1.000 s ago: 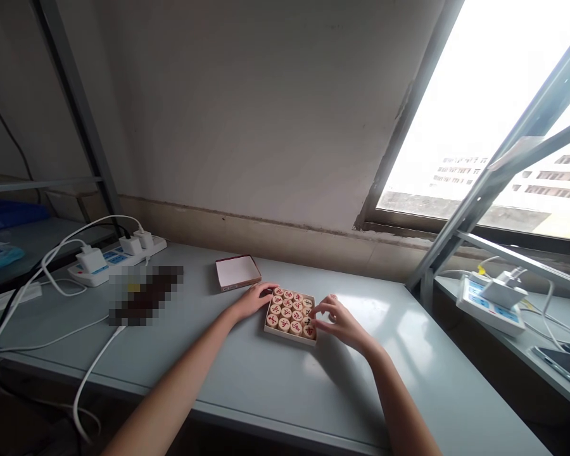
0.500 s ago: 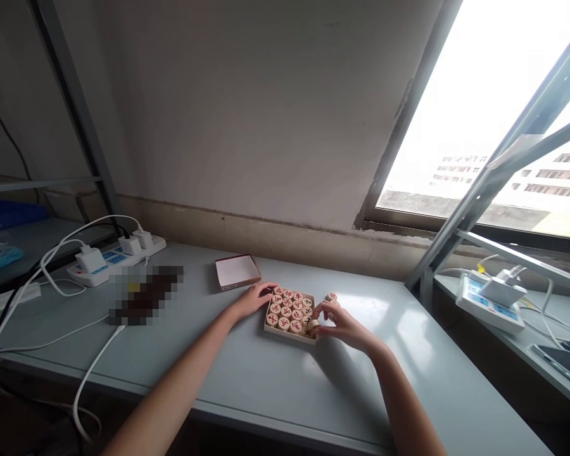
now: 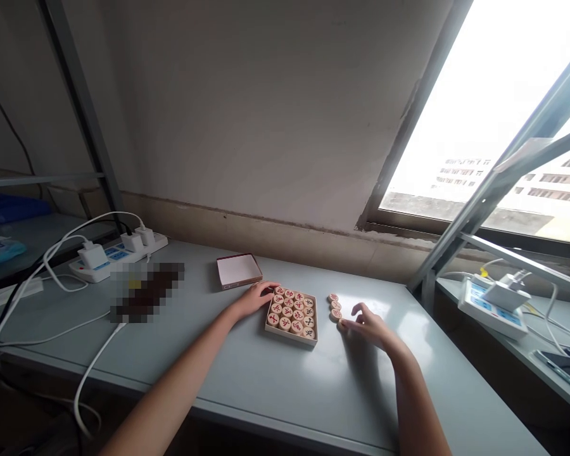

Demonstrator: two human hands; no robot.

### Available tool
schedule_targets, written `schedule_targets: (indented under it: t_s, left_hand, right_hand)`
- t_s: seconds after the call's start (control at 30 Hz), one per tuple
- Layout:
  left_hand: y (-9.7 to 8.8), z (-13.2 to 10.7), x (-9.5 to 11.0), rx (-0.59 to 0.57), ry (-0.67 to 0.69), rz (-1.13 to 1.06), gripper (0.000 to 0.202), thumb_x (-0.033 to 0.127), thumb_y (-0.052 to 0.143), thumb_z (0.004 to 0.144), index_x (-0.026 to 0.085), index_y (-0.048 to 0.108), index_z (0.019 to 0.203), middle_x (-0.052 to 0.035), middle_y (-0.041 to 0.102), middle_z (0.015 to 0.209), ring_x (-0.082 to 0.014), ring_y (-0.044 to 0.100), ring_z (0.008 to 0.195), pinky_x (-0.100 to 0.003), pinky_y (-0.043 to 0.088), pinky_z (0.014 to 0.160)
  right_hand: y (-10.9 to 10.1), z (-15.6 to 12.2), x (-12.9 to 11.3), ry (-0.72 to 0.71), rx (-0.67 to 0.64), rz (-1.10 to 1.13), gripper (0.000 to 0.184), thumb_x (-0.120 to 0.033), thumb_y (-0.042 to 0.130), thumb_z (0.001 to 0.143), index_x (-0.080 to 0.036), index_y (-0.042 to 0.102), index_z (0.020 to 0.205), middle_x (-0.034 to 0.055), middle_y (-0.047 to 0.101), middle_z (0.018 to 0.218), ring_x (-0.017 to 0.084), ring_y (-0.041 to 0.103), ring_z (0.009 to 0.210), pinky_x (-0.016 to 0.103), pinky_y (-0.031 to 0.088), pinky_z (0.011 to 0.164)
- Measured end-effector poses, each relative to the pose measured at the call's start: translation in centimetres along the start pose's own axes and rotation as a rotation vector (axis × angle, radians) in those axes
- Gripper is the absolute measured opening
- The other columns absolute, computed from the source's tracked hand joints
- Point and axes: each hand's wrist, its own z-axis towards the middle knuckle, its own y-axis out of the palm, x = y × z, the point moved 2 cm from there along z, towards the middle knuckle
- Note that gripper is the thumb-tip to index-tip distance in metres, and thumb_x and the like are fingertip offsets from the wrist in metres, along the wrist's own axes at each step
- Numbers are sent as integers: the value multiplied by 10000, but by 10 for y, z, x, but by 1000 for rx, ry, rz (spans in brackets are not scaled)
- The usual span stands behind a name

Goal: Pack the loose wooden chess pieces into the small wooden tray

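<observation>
A shallow cardboard box [image 3: 291,337] full of round wooden chess pieces with red and black characters sits on the grey table [image 3: 275,386]. My left hand [image 3: 254,297] rests against the box's left side, fingers spread along its far corner. To the right of the box, three loose pieces [image 3: 334,306] lie in a short row. My right hand [image 3: 368,325] is just right of that row, fingers curled, with a fingertip on or beside the nearest piece.
The box lid [image 3: 238,271] lies behind the box. A power strip with chargers and white cables [image 3: 123,247] is at the far left, next to a blurred dark object [image 3: 147,292]. Another power strip [image 3: 491,301] sits on the right-hand table, past a metal frame post.
My right hand lifted a piece from the box's near right corner and moved right, setting it at the near end of the row on the table. The left hand stayed put.
</observation>
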Motion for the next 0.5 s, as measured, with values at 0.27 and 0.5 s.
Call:
schedule_targets:
  t_s: [0.27,0.5]
  left_hand:
    - [1,1,-4,1,0,14,391,337,457,821,217,529,1185,-60,539,1227,-220,464,1143,-337,350,992]
    - [1,0,-3,3,9,6,396,357,458,820,218,533,1183,-55,545,1224,-214,478,1134,-320,363,979]
  right_hand:
    - [35,13,-34,-261,474,-438,405,-386,333,865,-231,402,1233,89,408,1348,243,334,1249,474,282,967]
    - [52,30,-27,-275,350,-537,420,-276,248,908,-249,420,1290,30,345,1411,199,281,1303,430,278,1017]
